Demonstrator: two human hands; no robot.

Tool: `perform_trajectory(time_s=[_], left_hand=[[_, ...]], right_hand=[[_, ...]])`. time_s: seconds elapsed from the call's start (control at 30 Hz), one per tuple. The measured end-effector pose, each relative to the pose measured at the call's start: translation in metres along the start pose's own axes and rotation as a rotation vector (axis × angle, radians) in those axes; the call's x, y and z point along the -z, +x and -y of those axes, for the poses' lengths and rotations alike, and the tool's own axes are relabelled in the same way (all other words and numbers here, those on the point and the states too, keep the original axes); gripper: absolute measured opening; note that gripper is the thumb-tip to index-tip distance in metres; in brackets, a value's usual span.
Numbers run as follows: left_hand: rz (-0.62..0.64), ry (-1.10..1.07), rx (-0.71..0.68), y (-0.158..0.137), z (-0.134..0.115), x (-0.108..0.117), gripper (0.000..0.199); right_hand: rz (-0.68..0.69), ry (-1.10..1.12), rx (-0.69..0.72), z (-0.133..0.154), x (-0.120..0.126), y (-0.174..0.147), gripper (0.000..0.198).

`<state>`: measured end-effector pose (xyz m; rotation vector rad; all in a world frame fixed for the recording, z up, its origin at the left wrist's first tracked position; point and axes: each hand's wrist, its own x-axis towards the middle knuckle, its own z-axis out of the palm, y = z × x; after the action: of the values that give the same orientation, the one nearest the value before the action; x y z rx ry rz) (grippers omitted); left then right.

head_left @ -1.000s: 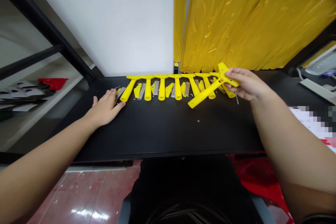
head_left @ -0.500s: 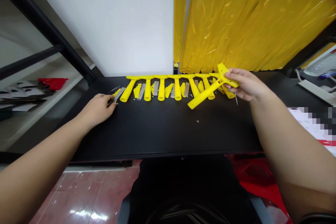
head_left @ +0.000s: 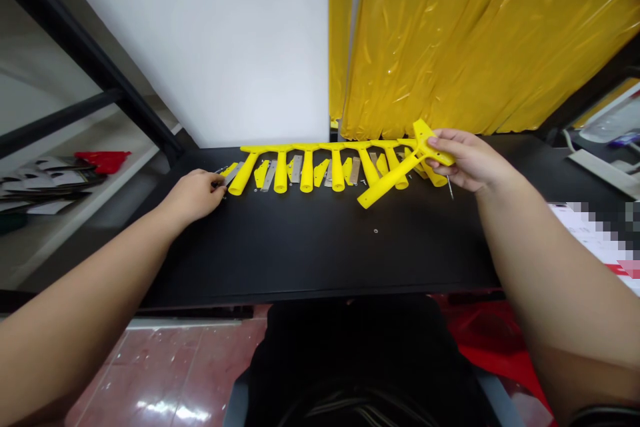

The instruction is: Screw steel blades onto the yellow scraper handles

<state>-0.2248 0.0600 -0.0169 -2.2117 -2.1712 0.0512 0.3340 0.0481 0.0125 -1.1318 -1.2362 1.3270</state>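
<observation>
My right hand (head_left: pixel 463 157) grips a yellow T-shaped scraper handle (head_left: pixel 390 177) by its crosspiece, raised above the table with its grip slanting down to the left. A thin metal rod (head_left: pixel 451 188) sticks out below those same fingers. At the left end of the row, my left hand (head_left: pixel 197 193) rests on the table with fingers bent together; whatever they pinch is hidden. Close by its fingertips lie a metal blade (head_left: pixel 233 174) and a small yellow plate (head_left: pixel 229 169). Several more T-shaped handles (head_left: pixel 307 170) stand side by side, with blades (head_left: pixel 269 175) and yellow plates (head_left: pixel 261 173) between them.
A small washer (head_left: pixel 376 231) lies on the black table (head_left: pixel 300 247). Behind rise a white panel (head_left: pixel 225 47) and yellow plastic sheeting (head_left: pixel 450 47). Shelving (head_left: pixel 75 207) stands left; printed papers (head_left: pixel 575 233) and a white power strip (head_left: pixel 603 173) are at right.
My left hand has shifted slightly right and away from me, its fingers now curled by the leftmost blade. My right hand holds the handle almost unmoved.
</observation>
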Motion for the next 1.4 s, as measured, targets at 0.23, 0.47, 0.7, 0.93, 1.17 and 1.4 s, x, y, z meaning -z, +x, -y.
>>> perform_trajectory(time_s=[0.23, 0.47, 0.7, 0.93, 1.17, 1.4], left_hand=[[-0.007, -0.118, 0.042, 0.001, 0.003, 0.006, 0.055], [0.086, -0.453, 0.057, -0.014, 0.02, 0.005, 0.08], [0.085, -0.52, 0.093, -0.007, 0.022, 0.001, 0.088], [0.06, -0.368, 0.13, 0.002, 0.008, 0.004, 0.068], [0.03, -0.296, 0.158, 0.002, 0.009, 0.017, 0.064], [-0.222, -0.431, -0.09, -0.038, -0.064, 0.059, 0.042]], right_hand=[[0.0, -0.011, 0.002, -0.001, 0.002, 0.002, 0.025], [0.02, -0.024, 0.013, -0.001, 0.005, 0.001, 0.028], [0.024, -0.023, 0.012, -0.001, 0.004, 0.001, 0.027], [0.006, -0.007, 0.023, 0.0, 0.005, 0.002, 0.025], [-0.012, 0.017, 0.032, 0.003, 0.006, 0.001, 0.027], [-0.003, 0.051, 0.049, 0.003, 0.009, 0.003, 0.033]])
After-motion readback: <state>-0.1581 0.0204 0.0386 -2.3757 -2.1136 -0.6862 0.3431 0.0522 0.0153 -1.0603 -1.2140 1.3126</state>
